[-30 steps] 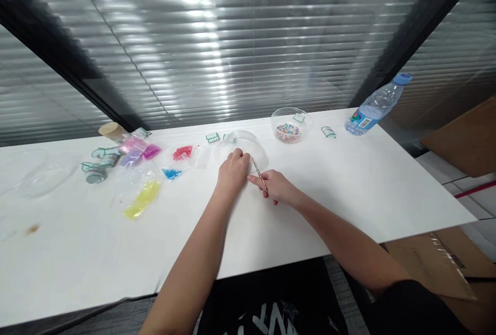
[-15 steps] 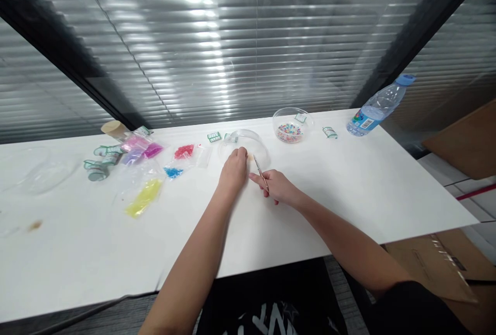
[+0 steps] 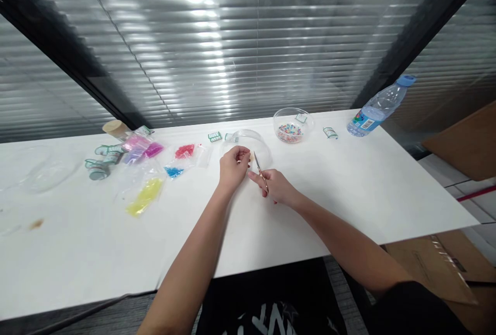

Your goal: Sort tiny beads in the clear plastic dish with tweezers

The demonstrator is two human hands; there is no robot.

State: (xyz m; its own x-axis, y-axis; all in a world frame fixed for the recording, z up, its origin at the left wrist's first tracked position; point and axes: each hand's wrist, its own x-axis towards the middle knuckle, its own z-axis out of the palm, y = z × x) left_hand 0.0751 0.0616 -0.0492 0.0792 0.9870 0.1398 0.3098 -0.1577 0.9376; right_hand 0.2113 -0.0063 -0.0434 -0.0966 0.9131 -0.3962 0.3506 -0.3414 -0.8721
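Observation:
My right hand (image 3: 277, 186) grips a pair of small scissors (image 3: 260, 171), their blades pointing up and away over the white table. Just left of the blade tips, my left hand (image 3: 234, 165) has its fingers pinched together; whatever lies between them is too small to make out. Behind both hands sits a clear round plastic lid or dish (image 3: 263, 145), partly covered by the left hand. A clear bowl (image 3: 311, 129) holding multicoloured beads (image 3: 290, 132) stands farther back, to the right.
Small bags of red beads (image 3: 185, 151), blue beads (image 3: 173, 172) and yellow beads (image 3: 145, 197) lie to the left. Pink and purple bags (image 3: 136, 145) are beyond, near a wooden cylinder (image 3: 115, 128). A water bottle (image 3: 374, 110) stands at back right, before the blinds (image 3: 248, 41).
My left hand has turned a little and its fingers have lifted, showing more of the fingertips. The scissors and right hand stay nearly in place.

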